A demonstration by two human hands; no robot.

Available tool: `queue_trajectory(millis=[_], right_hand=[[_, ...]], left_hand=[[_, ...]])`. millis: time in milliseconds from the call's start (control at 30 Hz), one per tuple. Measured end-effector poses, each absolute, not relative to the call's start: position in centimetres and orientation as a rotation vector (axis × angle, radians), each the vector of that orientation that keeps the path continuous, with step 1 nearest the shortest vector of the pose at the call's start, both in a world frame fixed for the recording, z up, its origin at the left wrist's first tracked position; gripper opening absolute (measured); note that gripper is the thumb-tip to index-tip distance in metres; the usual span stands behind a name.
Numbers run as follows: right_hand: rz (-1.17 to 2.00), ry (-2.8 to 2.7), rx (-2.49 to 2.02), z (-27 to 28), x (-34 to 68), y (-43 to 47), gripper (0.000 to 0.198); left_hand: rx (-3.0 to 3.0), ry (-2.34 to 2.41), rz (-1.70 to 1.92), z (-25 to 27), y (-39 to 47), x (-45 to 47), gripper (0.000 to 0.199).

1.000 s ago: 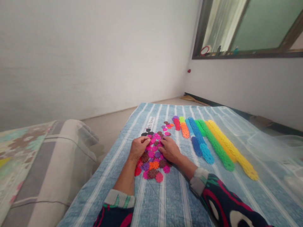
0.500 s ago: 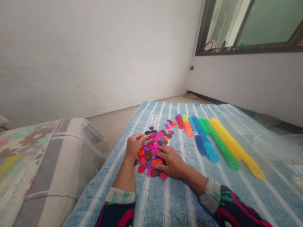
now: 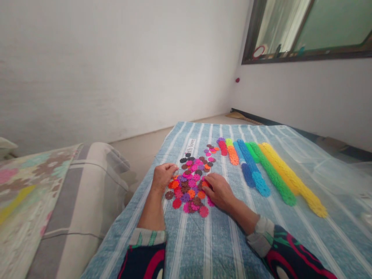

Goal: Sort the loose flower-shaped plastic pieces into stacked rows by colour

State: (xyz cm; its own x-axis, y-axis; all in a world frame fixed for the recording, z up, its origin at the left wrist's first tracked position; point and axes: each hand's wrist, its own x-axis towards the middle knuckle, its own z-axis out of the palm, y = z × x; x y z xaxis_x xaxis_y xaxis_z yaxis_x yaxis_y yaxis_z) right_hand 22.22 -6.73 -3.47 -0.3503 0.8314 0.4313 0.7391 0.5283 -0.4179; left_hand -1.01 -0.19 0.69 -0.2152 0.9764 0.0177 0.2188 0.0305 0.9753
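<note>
Sorting surface, seen from above, with clock positions taken about the pile and twelve at the far side. A striped blue-and-white woven cloth (image 3: 197,248) covers the table. On it, at three o'clock, lies a long, ridged row of overlapping yellow notched discs (image 3: 290,176); a similar green row (image 3: 272,173) runs just beside it, and a blue row (image 3: 251,164) lies nearer the pile. The loose pile of flat, notched, plastic-looking discs (image 3: 191,183) (pink, purple, brown, orange and red mixed) spreads between the hands. The bare right hand (image 3: 219,190), at three o'clock, touches the pile's edge with fingers loosely bent, thumb slightly apart; its hold cannot be told. The bare left hand (image 3: 163,176), at nine o'clock, brings thumb and forefinger nearly together; whether a disc is pinched cannot be told. Small black notched discs (image 3: 188,158) sit at twelve.
</note>
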Motion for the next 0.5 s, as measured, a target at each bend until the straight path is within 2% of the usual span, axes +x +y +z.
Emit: queue_trajectory(millis=[267,500], right_hand=[[0.198,-2.215,-1.128,-2.2,20.7,-8.2,0.011],[0.071,-2.465,-0.912,-1.0,16.8,-9.1,0.030]], left_hand=[[1.359,1.581,1.111,1.2,-0.5,-2.1,0.031],[1.356,1.564,1.122,1.1,-0.6,-2.0,0.031]])
